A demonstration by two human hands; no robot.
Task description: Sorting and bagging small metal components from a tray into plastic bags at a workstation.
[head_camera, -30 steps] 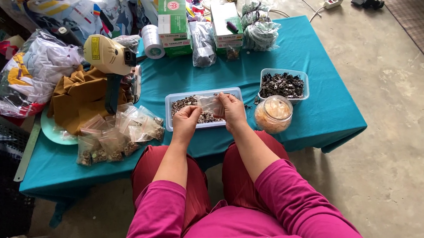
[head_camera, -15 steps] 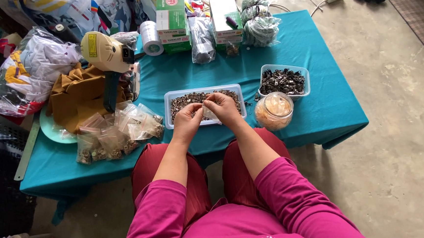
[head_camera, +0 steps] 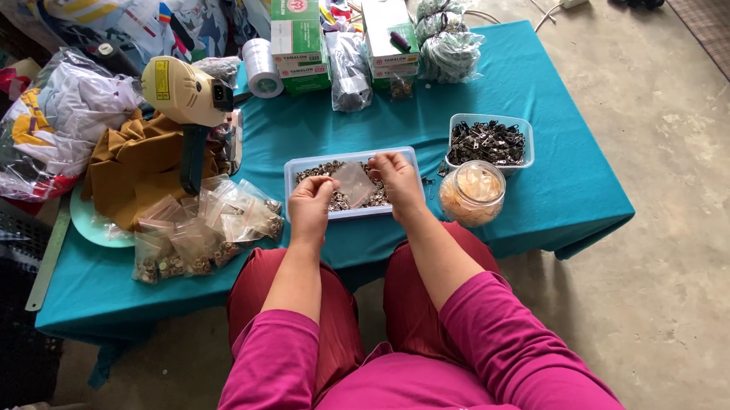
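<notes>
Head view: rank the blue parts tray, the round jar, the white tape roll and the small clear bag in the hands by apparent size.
1. Blue parts tray
2. Round jar
3. White tape roll and small clear bag look alike; the roll lies farther off, so unranked.

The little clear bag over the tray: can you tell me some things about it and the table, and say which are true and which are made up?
1. Both hands, the left hand and the right hand, hold the small clear bag. True.
2. The bag is held over the clear tray of small metal pieces. True.
3. The tablecloth is red. False: it is teal.
4. The round jar stands to the left of the tray. False: it stands to the right of it, in front of the tub of dark clips.
5. A pile of filled small bags lies left of the tray. True.
</notes>
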